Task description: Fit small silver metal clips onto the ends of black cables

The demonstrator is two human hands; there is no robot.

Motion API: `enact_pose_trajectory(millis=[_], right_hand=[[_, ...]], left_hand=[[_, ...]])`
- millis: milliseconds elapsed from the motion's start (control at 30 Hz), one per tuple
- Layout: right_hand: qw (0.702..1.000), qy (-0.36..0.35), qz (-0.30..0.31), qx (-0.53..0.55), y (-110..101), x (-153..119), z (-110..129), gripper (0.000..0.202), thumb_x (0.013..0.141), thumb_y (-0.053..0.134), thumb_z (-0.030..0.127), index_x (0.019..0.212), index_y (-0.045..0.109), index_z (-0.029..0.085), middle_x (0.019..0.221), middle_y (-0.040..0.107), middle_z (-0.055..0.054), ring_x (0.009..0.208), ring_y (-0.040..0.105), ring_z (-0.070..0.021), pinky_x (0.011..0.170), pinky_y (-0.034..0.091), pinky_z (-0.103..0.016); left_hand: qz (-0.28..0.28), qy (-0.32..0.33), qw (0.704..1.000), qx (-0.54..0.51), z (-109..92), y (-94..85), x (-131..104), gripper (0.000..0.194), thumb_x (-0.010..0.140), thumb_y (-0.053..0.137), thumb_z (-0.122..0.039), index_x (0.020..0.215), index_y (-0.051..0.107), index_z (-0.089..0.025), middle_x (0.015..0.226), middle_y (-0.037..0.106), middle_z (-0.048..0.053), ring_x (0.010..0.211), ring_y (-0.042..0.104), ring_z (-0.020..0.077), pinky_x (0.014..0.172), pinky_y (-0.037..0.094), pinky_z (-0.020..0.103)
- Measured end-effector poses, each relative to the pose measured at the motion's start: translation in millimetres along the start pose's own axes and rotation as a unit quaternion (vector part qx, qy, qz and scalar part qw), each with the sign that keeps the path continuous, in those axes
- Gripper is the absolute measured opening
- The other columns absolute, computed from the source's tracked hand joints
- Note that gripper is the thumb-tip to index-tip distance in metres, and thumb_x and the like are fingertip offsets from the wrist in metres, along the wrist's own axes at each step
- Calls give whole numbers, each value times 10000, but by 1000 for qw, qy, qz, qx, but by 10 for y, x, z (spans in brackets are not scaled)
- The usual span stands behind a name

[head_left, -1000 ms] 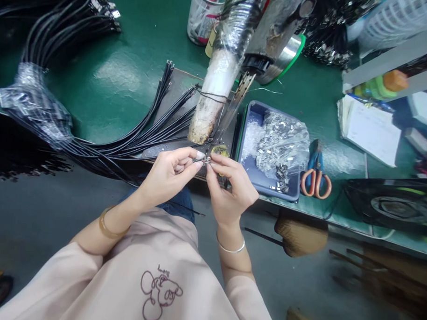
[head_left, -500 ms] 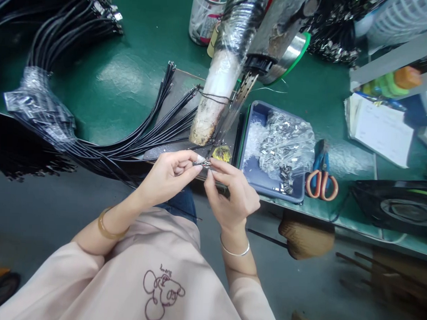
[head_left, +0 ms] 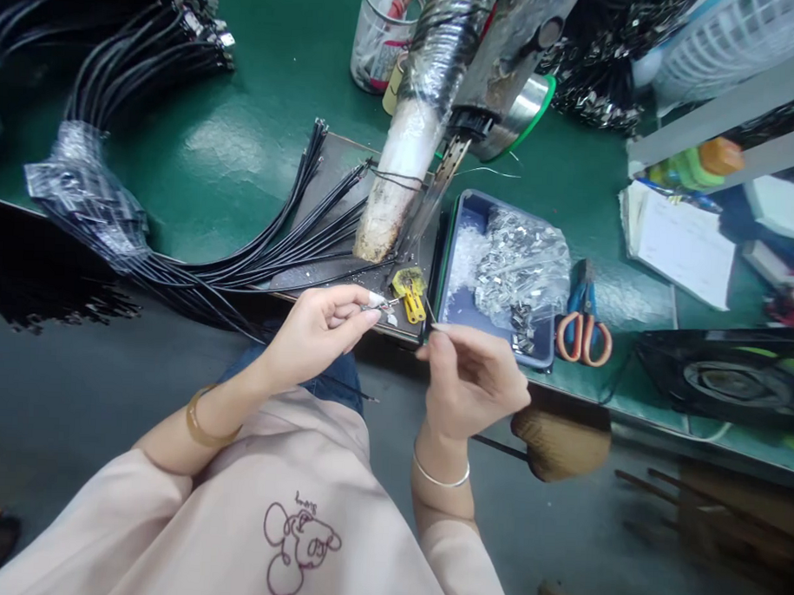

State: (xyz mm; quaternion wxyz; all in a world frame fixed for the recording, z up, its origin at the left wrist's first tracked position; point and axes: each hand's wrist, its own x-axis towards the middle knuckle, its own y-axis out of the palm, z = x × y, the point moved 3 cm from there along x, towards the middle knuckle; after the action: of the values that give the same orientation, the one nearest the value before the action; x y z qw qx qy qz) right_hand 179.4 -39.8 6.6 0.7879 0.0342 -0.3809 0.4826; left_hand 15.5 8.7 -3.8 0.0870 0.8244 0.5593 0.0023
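My left hand [head_left: 324,334] pinches a black cable's end between thumb and forefinger; a small metal connector [head_left: 389,309] juts from the fingertips. To its right, my right hand [head_left: 472,378] is closed in a pinch on a thin wire-like strand [head_left: 430,312] that points up and left. What the strand is made of cannot be made out. A yellow plastic piece [head_left: 411,294] lies on the dark board [head_left: 340,157] between the two hands. Above them hang a white wrapped tube [head_left: 394,172] and a metal tool with a slotted barrel [head_left: 448,171].
Black cables [head_left: 242,270] fan across the board from a taped bundle [head_left: 91,200]. A blue tray [head_left: 453,286] holds a bag of small metal parts [head_left: 521,263]. Orange-handled pliers [head_left: 584,326], a paper pad [head_left: 682,242] and a cup of tools [head_left: 380,45] are on the green bench.
My right hand has moved right, away from the connector, and now has a thin strand in its fingers. More of the yellow piece shows. My left hand stays almost in place.
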Motion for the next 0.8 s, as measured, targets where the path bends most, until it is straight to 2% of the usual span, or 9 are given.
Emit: enact_pose_trajectory(millis=[100,200,300,433,567,800], right_hand=[[997,39,-14,58,-52,-41,14,83,959,653,260,1028,695,241,682,691,59,412,586,-70,397,468,-190],[996,79,12,50,-12,-46,2,91,944,672,209,1031,674,235,752,745,47,530,704,-104,498,569,-200],[999,43,33,1,72,-17,-12,92,914,700,158,959,677,235,856,781,23,762,783,-142,689,644,-247],[997,-34,69,-25,196,45,-32,106,905,693,131,925,679,234,973,794,-13,918,778,-167,784,648,-300],[994,-66,72,-40,263,93,-54,117,895,695,114,915,681,228,981,798,-19,924,774,-170,810,635,-310],[993,-78,65,-55,282,128,-50,127,894,695,117,928,676,238,970,799,-11,909,774,-176,811,630,-333]], left_hand=[[24,-34,997,-64,1,-25,17,189,854,670,-317,876,628,-134,480,457,-79,426,367,55,433,240,193],[23,-56,994,-85,12,-48,27,226,829,723,-334,892,632,-137,467,488,-74,416,372,53,420,219,184],[25,-61,993,-95,18,-46,39,246,819,742,-334,914,634,-133,458,501,-74,408,372,50,413,218,179],[25,-56,993,-96,15,-28,75,248,819,743,-321,926,632,-126,459,507,-75,407,372,45,410,240,173],[4,-49,995,-90,20,-20,120,252,795,764,-319,906,632,-135,470,491,-79,416,396,49,408,275,170],[-24,-34,997,-65,18,-24,134,205,805,737,-294,891,635,-139,493,480,-73,421,416,55,407,329,167]])
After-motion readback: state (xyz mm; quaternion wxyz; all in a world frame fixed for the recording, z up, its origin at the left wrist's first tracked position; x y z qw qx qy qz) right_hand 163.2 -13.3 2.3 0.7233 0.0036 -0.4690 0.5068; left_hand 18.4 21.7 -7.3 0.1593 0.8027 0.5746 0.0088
